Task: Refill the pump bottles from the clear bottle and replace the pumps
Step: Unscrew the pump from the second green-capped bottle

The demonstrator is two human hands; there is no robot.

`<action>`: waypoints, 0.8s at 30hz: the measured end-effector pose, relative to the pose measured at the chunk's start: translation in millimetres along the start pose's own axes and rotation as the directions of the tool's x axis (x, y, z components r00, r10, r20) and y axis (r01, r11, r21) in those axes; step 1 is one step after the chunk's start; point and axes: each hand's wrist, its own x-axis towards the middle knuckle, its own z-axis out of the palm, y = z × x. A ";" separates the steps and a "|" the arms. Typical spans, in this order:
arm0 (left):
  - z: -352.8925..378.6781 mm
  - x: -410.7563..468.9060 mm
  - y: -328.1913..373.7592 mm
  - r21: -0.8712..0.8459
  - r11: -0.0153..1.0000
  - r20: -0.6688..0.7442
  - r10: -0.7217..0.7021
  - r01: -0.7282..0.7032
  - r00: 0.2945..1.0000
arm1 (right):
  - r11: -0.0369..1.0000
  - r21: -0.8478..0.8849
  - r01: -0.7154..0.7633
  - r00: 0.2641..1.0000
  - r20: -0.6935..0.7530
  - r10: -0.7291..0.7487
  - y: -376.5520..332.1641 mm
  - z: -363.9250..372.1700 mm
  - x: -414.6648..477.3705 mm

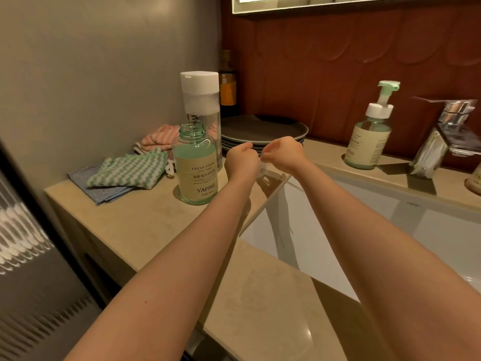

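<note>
- Two hands, left hand [240, 158] and right hand [282, 152], grip a detached pump [270, 173] together.
- Uncapped bottle [195, 168], labelled "FRESH FOAM" and "YAPING", stands on the desk [145, 225] just left of them.

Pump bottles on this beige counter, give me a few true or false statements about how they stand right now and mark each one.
1. The green glass pump bottle with the YAPING label stands open, with no pump in its neck. True.
2. The second green pump bottle beside the chrome faucet has lost its pump. False: its white and green pump is fitted.
3. The left hand and right hand hold the removed white pump with its dip tube between them. True.
4. The tall clear bottle with the white cap lies on its side. False: it stands upright behind the open bottle.
5. The folded green and white cloth lies in the white sink. False: it lies on the counter.
</note>
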 end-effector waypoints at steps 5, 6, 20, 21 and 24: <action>15.7 -2.4 14.4 0.049 0.996 0.011 0.069 -0.070 0.998 | 1.000 0.000 0.003 0.998 -0.069 -0.003 8.1 -22.3 4.4; 22.2 -2.9 20.0 0.039 0.996 0.029 0.081 -0.082 0.996 | 1.000 -0.007 0.004 0.996 -0.089 -0.005 10.8 -30.5 4.9; 164.3 3.4 47.4 0.104 0.988 0.404 0.062 -0.113 0.913 | 0.970 0.162 -0.181 0.730 -0.639 0.243 100.8 -126.7 7.0; 171.3 3.3 45.7 0.116 0.986 0.431 0.062 -0.123 0.900 | 0.970 0.169 -0.174 0.729 -0.640 0.243 107.0 -129.5 9.0; 188.4 5.9 40.5 0.146 0.980 0.498 0.046 -0.136 0.866 | 0.957 0.222 -0.189 0.790 -0.545 0.282 122.9 -131.6 15.7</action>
